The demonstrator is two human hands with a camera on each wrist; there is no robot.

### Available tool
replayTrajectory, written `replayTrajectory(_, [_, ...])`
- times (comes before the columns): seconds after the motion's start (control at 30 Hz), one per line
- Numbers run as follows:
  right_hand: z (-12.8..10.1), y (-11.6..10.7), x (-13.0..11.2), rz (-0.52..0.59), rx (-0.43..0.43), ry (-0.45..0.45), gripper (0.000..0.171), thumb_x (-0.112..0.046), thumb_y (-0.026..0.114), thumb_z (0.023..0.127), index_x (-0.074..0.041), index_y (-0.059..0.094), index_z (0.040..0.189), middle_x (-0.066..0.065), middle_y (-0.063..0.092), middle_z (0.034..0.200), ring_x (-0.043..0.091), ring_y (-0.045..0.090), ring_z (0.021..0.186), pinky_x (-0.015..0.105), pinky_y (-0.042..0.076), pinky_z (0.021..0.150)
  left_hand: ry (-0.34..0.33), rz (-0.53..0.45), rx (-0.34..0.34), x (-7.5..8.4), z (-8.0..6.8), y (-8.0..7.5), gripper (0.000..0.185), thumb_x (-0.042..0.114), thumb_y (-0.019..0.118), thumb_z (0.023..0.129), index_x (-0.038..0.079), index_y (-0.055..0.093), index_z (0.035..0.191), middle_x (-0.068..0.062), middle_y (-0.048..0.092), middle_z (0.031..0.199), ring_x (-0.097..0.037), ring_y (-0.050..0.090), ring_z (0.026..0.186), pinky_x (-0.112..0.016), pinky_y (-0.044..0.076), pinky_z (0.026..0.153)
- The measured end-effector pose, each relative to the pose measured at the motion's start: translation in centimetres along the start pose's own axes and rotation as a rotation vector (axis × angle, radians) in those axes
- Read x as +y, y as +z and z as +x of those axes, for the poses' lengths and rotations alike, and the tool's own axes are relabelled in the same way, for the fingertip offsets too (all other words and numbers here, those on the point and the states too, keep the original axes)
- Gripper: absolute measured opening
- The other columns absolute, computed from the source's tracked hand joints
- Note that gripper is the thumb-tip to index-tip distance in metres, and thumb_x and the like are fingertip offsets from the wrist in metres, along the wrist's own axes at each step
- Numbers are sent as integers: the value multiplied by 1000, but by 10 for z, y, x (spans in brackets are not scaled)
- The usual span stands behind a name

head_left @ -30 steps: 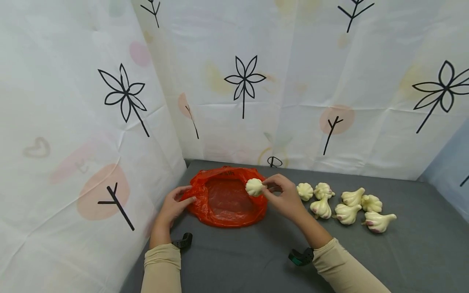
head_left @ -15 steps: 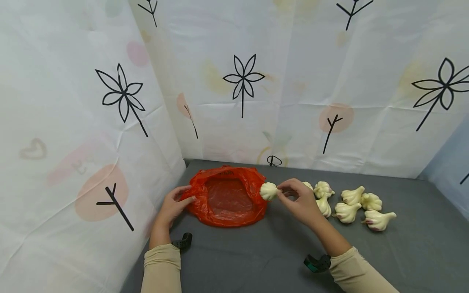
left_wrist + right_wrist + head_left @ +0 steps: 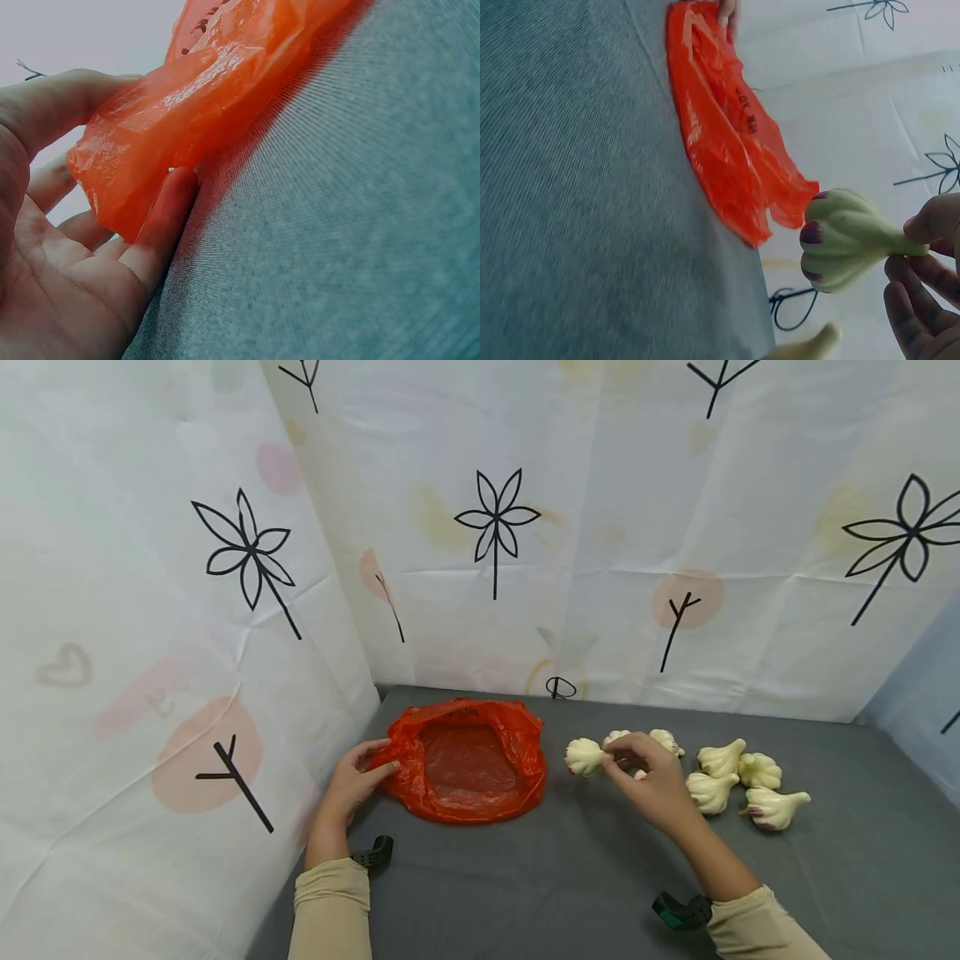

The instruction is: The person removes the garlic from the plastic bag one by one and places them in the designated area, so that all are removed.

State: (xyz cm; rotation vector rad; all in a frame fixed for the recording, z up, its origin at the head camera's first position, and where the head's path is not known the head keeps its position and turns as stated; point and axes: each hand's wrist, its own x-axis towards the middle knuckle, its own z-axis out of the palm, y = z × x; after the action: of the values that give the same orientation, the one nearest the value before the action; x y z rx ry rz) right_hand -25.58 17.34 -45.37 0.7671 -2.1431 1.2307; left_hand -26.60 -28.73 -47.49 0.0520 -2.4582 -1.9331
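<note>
A red plastic bag (image 3: 468,806) lies with its mouth spread open on the dark grey table. My left hand (image 3: 356,783) holds the bag's left edge between thumb and fingers; the left wrist view shows the thin plastic (image 3: 150,142) between them. To the right of the bag, my right hand (image 3: 651,783) pinches a garlic bulb (image 3: 583,757) by its stem. Purple marks show on this bulb (image 3: 844,240) in the right wrist view. It is apart from the bag. Behind and beside the right hand sit other garlic bulbs (image 3: 665,742), partly covered by it.
Several more garlic bulbs (image 3: 722,758) form a group on the right, the nearest bulb (image 3: 776,808) lying on its side. A white patterned cloth (image 3: 600,527) rises behind the grey table (image 3: 525,893) and along its left side.
My right hand has moved right, carrying the garlic bulb from over the bag's right edge to a spot beside the bag. The left hand stays on the bag's left edge.
</note>
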Motion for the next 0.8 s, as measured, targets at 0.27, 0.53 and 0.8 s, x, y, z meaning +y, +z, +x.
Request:
replayTrajectory(0.27, [-13, -12, 12, -72, 19, 24, 28, 10, 75, 76, -5, 70, 99, 9, 66, 91, 16, 66, 80, 12, 51, 72, -4, 3, -1, 1, 0, 1, 57, 14, 73, 88, 2, 52, 139, -20, 47, 145, -37, 47, 130, -12, 47, 82])
replayTrajectory(0.53, [-19, -18, 11, -103, 4, 41, 24, 7, 77, 77, -6, 70, 96, 5, 68, 92, 8, 64, 82, 19, 54, 70, -7, 10, -1, 1, 0, -1, 57, 14, 72, 88, 2, 51, 140, -20, 45, 146, -37, 45, 132, -11, 47, 82])
replayTrajectory(0.8, [-24, -20, 14, -118, -20, 58, 21, 7, 75, 78, -5, 70, 95, 5, 67, 91, 8, 64, 80, 18, 54, 70, -4, 8, 1, -5, 3, -1, 57, 15, 73, 88, 3, 51, 140, -19, 46, 146, -36, 45, 132, -11, 47, 82])
